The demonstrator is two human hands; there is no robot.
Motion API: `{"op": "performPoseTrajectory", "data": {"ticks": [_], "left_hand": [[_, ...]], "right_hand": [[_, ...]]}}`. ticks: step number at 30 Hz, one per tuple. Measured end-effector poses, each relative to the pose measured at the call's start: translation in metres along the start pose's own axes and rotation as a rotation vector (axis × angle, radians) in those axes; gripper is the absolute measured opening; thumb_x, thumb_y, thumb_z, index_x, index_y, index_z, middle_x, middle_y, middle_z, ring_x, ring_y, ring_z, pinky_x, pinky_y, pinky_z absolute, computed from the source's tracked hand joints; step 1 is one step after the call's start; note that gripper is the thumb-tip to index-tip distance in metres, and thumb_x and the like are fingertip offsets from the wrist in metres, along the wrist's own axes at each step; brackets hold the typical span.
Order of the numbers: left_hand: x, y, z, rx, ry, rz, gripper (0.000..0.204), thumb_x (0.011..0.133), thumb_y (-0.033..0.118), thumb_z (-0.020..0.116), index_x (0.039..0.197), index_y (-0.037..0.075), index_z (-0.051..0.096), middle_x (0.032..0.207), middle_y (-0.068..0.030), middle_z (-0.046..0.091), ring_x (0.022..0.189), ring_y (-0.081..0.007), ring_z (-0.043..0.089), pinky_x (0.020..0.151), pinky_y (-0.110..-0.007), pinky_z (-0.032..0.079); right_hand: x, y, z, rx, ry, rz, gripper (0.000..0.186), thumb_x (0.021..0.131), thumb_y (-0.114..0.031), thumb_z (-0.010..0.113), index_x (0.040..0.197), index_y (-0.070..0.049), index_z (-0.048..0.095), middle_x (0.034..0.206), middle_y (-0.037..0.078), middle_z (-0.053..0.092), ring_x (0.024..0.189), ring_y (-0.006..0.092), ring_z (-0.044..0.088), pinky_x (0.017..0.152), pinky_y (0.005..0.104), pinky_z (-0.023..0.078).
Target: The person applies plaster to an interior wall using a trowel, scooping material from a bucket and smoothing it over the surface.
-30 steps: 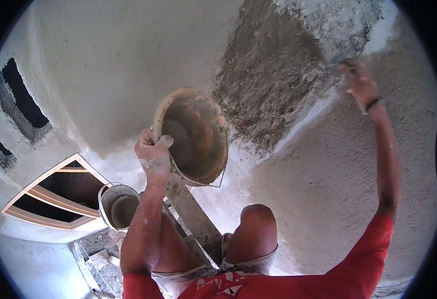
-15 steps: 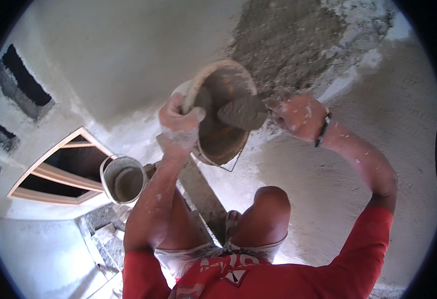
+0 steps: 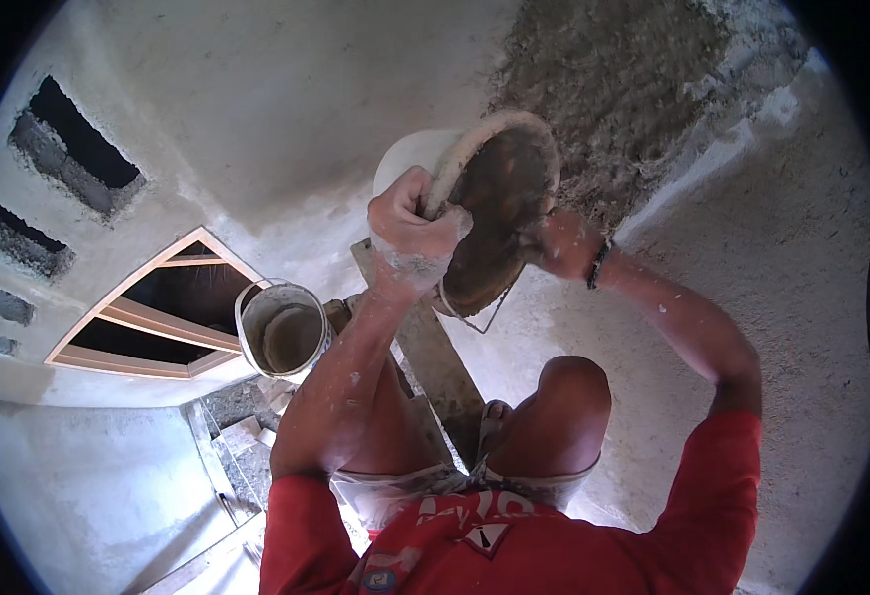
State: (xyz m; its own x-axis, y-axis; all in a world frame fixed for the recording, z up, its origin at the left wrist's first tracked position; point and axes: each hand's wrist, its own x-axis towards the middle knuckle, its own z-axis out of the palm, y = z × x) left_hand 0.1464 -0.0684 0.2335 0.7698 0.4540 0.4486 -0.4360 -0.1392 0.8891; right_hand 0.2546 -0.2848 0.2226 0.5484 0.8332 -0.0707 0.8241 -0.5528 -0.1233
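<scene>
Bucket [image 3: 499,193]: left hand [image 3: 418,226] grips its rim at eight o'clock, presumably steadying it. Right hand [image 3: 566,245], four o'clock: fingers curled; whether holding anything, cannot tell.

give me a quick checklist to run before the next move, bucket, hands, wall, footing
1. Left hand gripping the rim of the bucket: ok.
2. Bucket mouth tipped toward the right hand: ok.
3. Right hand at the bucket's mouth: ok.
4. Tool secure in the right hand: cannot tell, none shows clearly.
5. Wall patch smooth: not ok, it is rough beside smoother plaster.
6. Foot planted on the plank: cannot tell, the contact is unclear.
</scene>
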Motion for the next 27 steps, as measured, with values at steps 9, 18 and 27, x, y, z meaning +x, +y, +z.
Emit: {"op": "performPoseTrajectory", "data": {"ticks": [9,18,27], "left_hand": [[0.009,0.008,0.001,-0.268,0.144,-0.13,0.015,0.069,-0.002,0.065,0.07,0.006,0.051,0.07,0.006,0.05,0.063,-0.0039,0.042,0.056,-0.021,0.036],[0.024,-0.019,-0.016,-0.256,0.251,-0.078,0.019,0.07,-0.003,0.063,0.068,0.009,0.048,0.066,0.0075,0.045,0.059,-0.0035,0.037,0.052,-0.021,0.032],[0.021,-0.014,-0.001,-0.383,0.171,-0.167,0.015,0.07,-0.001,0.062,0.068,0.007,0.049,0.067,0.0068,0.047,0.06,-0.0034,0.037,0.055,-0.02,0.032]], "right_hand": [[-0.013,-0.016,-0.005,0.399,0.19,0.119,0.041,0.081,-0.026,0.07,0.114,-0.004,0.064,0.098,0.017,0.068,0.092,0.0324,0.066,0.083,0.0387,0.052],[-0.067,-0.032,-0.146,0.32,0.221,0.291,0.048,0.084,-0.04,0.07,0.115,-0.004,0.064,0.097,0.015,0.066,0.077,0.0178,0.066,0.059,0.0294,0.055],[-0.152,0.056,-0.231,0.049,0.752,0.851,0.052,0.092,-0.043,0.06,0.124,-0.001,0.055,0.087,0.005,0.062,0.063,0.0091,0.056,0.05,0.0203,0.048]]}}
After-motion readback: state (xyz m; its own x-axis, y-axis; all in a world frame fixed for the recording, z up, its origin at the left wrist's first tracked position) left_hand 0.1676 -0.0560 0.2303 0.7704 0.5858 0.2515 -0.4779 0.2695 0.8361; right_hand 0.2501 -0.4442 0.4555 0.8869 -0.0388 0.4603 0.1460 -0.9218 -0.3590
